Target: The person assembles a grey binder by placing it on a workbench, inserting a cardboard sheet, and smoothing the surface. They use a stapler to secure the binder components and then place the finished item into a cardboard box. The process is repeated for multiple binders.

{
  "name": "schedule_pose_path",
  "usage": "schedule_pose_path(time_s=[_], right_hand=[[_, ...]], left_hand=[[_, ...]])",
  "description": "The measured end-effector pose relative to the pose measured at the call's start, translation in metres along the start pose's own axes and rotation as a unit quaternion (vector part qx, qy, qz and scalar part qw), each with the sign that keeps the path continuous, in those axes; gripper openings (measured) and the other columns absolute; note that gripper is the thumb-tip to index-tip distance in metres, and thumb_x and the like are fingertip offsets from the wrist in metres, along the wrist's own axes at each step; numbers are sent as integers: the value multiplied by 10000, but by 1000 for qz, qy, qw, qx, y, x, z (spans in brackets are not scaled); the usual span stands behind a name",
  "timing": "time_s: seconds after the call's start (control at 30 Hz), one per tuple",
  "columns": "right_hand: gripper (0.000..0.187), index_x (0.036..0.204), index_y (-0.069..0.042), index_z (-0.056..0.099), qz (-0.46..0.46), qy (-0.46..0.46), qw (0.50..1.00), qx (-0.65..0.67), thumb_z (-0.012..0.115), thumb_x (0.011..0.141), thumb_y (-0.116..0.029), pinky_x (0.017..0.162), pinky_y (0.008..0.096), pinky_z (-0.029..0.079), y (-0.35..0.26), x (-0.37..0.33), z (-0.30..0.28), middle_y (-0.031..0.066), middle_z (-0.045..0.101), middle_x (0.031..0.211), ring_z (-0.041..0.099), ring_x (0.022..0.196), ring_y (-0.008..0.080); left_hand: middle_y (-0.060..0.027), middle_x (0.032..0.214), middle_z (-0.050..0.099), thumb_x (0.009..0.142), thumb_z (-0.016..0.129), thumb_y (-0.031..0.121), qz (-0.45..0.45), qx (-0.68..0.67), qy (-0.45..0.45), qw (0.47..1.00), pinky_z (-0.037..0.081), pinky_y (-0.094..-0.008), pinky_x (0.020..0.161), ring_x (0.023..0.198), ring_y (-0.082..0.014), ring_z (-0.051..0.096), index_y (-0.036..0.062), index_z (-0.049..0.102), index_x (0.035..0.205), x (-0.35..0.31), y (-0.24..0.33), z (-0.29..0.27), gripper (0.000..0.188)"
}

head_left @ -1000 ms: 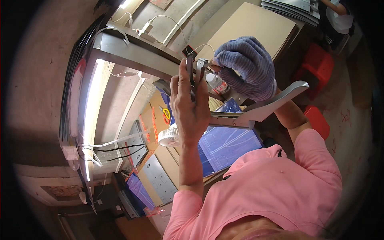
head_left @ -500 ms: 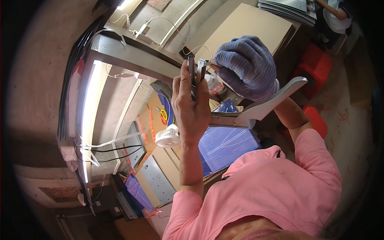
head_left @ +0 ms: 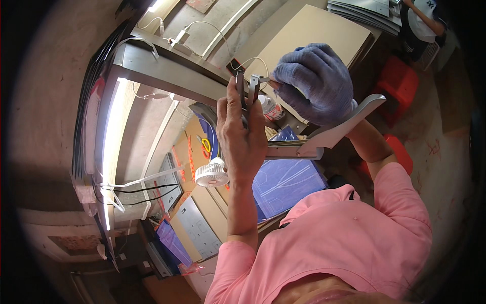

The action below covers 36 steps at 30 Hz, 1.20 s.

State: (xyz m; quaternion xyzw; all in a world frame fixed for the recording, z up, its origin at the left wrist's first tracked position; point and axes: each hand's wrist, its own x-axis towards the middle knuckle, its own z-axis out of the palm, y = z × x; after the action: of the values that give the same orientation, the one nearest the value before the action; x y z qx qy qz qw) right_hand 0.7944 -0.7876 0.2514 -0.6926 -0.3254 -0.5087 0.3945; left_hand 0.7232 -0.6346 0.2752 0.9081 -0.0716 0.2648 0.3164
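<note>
My bare left hand (head_left: 240,131) is closed round a metal part with two narrow upright arms (head_left: 254,91), which stick up past the fingers. My right hand (head_left: 316,83), in a blue-grey knitted glove, is closed with its fingertips pinched at the top of the right-hand arm. A thin strip (head_left: 264,79) shows at those fingertips; what kind of piece it is cannot be made out. Below the glove a silver curved lever-like piece (head_left: 344,126) slants up to the right from a metal bar (head_left: 291,152). That bar runs behind my left hand, and its join with the held part is hidden.
Around the hands are a white mini fan (head_left: 211,174), yellow-handled scissors (head_left: 205,147), a clear bottle (head_left: 272,109) and blue sheet material (head_left: 288,187). A metal beam (head_left: 172,73) crosses beyond. Tan boards (head_left: 314,38), red stools (head_left: 397,86) and another person (head_left: 422,23) are at the far right.
My gloved right hand has turned slightly, its fingers still at the arm's top. The silver curved piece has shifted a little left. My left hand has barely moved.
</note>
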Motion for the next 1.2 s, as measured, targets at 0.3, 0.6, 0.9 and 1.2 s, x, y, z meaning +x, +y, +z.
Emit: schedule_pose_path(time_s=[0.3, 0.6, 0.9, 1.2], right_hand=[[216, 850, -97, 590, -1, -30, 999, 18, 717, 676, -114, 687, 351, 459, -1, 0, -3, 29, 579, 824, 563, 729, 236], [189, 790, -154, 622, -8, -18, 1000, -17, 718, 631, -192, 643, 317, 473, 3, 1, -2, -16, 592, 783, 580, 690, 196], [218, 859, -102, 597, -1, -50, 999, 4, 721, 683, -138, 681, 353, 453, 0, -2, -7, 35, 576, 835, 561, 736, 236], [239, 882, -107, 614, 35, -43, 998, 27, 735, 676, -123, 695, 354, 443, -1, -9, -6, 31, 601, 861, 574, 742, 228]], left_hand=[[-178, 971, 548, 862, 535, 53, 0, 1, -6, 1000, 477, -350, 741, 831, -259, 592, -63, 424, 1294, -1, -1, 3, 461], [-174, 955, 552, 860, 535, 52, -21, -28, -2, 999, 470, -348, 739, 823, -262, 587, -68, 428, 1288, -1, 0, 5, 457], [-172, 951, 557, 843, 542, 39, 11, -18, -16, 1000, 462, -360, 762, 834, -266, 582, -62, 441, 1283, -2, 3, 7, 463], [-154, 959, 569, 857, 554, 111, -90, -83, -22, 992, 469, -338, 742, 842, -248, 594, -35, 473, 1268, -9, 6, 14, 443]])
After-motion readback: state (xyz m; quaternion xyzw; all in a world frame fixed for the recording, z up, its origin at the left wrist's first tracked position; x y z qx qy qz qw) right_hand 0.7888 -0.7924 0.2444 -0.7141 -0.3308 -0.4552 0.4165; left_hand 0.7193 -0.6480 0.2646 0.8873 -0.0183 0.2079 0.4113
